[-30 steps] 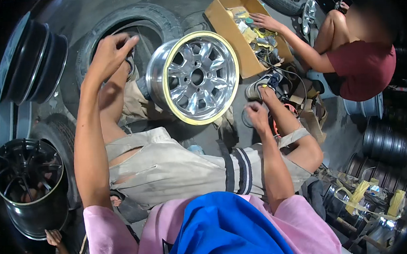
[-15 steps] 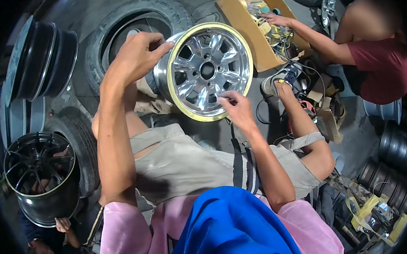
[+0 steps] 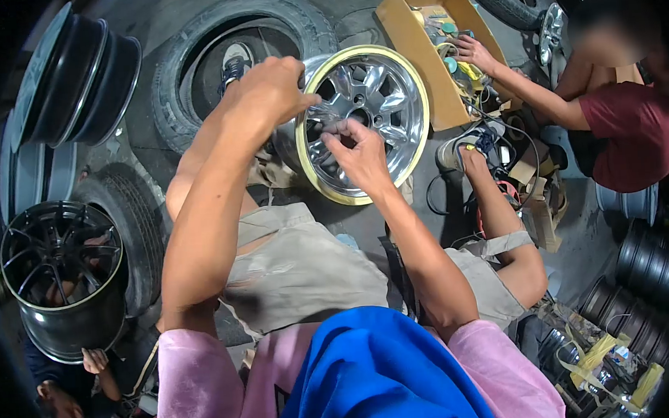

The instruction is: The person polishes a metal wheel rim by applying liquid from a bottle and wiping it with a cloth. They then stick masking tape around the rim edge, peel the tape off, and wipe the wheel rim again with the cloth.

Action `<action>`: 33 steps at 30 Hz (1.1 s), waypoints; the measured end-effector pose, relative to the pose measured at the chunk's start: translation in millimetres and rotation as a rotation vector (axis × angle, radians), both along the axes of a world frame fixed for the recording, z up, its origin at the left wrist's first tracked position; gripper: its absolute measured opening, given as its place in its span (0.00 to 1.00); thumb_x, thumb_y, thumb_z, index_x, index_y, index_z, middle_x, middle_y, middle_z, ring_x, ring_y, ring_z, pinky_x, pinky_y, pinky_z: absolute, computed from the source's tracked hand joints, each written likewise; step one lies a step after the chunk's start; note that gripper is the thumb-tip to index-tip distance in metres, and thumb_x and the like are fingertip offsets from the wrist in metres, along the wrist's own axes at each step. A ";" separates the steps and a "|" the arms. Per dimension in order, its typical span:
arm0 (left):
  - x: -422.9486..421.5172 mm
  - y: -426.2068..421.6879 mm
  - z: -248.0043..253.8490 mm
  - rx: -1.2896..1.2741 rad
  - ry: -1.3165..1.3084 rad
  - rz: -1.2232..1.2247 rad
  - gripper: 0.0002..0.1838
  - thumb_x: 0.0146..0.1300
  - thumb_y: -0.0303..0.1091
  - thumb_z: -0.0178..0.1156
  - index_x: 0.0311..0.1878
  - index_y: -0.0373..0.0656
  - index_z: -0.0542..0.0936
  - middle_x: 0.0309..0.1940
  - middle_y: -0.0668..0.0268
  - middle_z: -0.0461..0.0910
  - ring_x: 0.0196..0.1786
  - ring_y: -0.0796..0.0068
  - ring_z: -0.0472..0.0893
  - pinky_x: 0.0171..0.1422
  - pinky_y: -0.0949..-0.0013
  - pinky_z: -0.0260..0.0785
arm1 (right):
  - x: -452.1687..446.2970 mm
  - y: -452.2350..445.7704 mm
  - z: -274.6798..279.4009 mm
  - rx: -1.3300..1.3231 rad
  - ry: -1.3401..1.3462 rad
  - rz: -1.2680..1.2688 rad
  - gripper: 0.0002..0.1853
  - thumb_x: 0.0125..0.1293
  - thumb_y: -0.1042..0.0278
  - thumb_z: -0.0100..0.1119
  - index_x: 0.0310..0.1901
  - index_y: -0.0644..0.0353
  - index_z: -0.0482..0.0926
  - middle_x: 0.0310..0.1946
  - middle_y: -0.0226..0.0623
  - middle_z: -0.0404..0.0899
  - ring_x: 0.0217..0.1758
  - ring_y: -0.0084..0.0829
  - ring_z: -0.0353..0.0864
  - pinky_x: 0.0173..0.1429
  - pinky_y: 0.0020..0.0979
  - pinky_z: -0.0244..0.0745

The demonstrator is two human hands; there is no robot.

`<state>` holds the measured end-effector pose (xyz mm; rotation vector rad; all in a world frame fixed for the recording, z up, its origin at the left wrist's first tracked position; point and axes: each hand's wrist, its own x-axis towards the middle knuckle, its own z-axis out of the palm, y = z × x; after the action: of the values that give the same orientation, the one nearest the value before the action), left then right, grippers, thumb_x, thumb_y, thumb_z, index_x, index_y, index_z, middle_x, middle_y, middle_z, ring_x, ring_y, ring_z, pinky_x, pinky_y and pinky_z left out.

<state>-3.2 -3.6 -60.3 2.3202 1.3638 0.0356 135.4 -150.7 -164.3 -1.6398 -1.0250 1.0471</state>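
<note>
Ahead of the lap in the head view, the left hand (image 3: 274,90) and the right hand (image 3: 362,157) have come together at the left side of a shiny wheel (image 3: 404,97). A second ago they were well apart, the left raised beside the wheel and the right low near the right knee. What the change means, as far as I can judge, is that both hands are now placed to work at the same stretch of the edge.

Directly beyond the right hand and to the right of the left, the wheel is tilted, its spoked face turned up toward the person. A yellow band (image 3: 347,200) runs around its front edge. The left hand has its fingers bent and its thumb stretched toward the face, across the band; whether it pinches anything or touches the edge, I can't tell. The right hand is loosely curled before the spokes, fingertips close to the left thumb; they are blurred, so whether it holds something thin is unclear.

Beyond the left hand lies a big tire (image 3: 166,89). Farther out than the right hand, past the wheel, a co-worker's hand (image 3: 478,53) reaches into a cardboard box (image 3: 407,74). Well to the left of both hands is a black wheel (image 3: 73,324), with another person's hand (image 3: 95,361) at its lower edge.
</note>
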 end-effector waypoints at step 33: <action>12.0 -3.5 -2.7 -0.066 0.186 -0.073 0.19 0.60 0.37 0.67 0.50 0.34 0.87 0.46 0.41 0.86 0.53 0.43 0.87 0.60 0.50 0.79 | 13.9 -61.9 -33.1 -0.160 0.068 0.091 0.11 0.67 0.65 0.71 0.45 0.64 0.86 0.33 0.28 0.86 0.36 0.18 0.79 0.43 0.25 0.75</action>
<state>8.8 -7.2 -63.0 2.3637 1.3440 -0.2501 149.3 -212.6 -197.5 -1.6852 -1.0006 1.2654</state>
